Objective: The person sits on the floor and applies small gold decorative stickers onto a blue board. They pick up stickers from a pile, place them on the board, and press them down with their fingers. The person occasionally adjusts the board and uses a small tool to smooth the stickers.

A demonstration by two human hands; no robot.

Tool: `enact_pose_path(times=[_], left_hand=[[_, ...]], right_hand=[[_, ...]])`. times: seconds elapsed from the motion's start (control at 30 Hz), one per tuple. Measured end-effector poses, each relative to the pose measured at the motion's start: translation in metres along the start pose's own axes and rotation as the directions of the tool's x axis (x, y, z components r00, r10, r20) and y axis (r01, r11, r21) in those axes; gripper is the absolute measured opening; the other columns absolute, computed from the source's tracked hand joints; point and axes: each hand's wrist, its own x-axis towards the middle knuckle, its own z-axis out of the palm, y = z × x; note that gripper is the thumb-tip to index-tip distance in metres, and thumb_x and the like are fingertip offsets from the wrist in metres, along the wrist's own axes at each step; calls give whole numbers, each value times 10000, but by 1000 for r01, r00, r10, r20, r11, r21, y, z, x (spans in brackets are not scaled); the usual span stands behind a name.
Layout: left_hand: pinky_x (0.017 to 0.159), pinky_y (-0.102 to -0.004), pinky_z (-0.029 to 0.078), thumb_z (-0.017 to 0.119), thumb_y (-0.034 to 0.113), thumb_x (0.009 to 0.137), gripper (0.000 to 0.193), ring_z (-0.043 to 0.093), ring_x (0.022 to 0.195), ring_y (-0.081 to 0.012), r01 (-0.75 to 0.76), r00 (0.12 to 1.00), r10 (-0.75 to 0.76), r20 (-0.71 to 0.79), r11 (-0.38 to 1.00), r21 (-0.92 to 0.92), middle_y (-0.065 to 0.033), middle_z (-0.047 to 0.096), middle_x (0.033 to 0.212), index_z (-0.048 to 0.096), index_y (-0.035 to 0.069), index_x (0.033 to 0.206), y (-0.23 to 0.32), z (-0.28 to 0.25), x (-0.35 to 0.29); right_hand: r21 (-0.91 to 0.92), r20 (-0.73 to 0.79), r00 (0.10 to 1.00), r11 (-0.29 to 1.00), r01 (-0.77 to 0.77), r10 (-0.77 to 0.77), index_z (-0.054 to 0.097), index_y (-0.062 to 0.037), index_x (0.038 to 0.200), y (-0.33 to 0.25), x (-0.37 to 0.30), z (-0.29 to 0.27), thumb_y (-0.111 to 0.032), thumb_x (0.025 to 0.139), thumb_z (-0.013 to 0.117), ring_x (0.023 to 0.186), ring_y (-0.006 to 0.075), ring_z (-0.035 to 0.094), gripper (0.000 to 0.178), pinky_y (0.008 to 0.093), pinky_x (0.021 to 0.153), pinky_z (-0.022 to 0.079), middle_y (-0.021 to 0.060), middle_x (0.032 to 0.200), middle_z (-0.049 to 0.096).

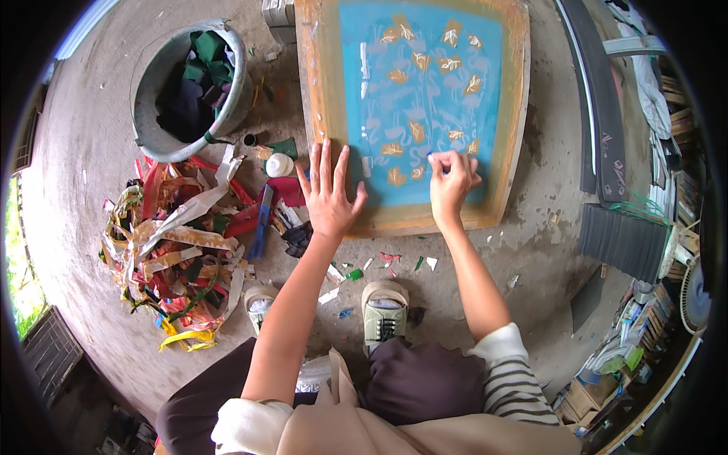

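Concrete floor [546,254]: spreading beneath blue screen [425,221]
Long axis: running near to far
Left hand [331,200]: resting splayed, released
Right hand [453,182]: fingers pinching small blue item [430,155]

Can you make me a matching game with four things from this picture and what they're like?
1. Left hand
2. Right hand
3. Round tub
4. Scrap pile

A. Has dark green pieces inside
B. Lies heaped on the floor
C. Spread out at the edge of the frame
D. Pinches a small thing over the blue panel

Pairs: 1-C, 2-D, 3-A, 4-B
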Motion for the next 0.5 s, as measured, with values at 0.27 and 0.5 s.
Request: enact_pose_path(times=[0.27,0.5], left_hand=[[1129,-560,152,631,259,751,724,212,1420,-331,-45,999,45,-31,999,-2,-140,269,1514,378,160,1422,-6,1,-1],[1099,-593,175,648,305,756,693,216,1416,-341,-25,1000,25,-5,1000,-7,-151,268,1514,424,239,1408,-9,5,-1]], right_hand=[[-40,-32,999,999,-16,15,603,-182,759,58,-17,-26,-99,787,691,958,232,529,124,590,1022,239,-50,778,616],[91,-49,988,986,-139,143,612,-152,806,28,-47,1,-36,752,692,943,245,551,152,518,977,307,6,830,627]])
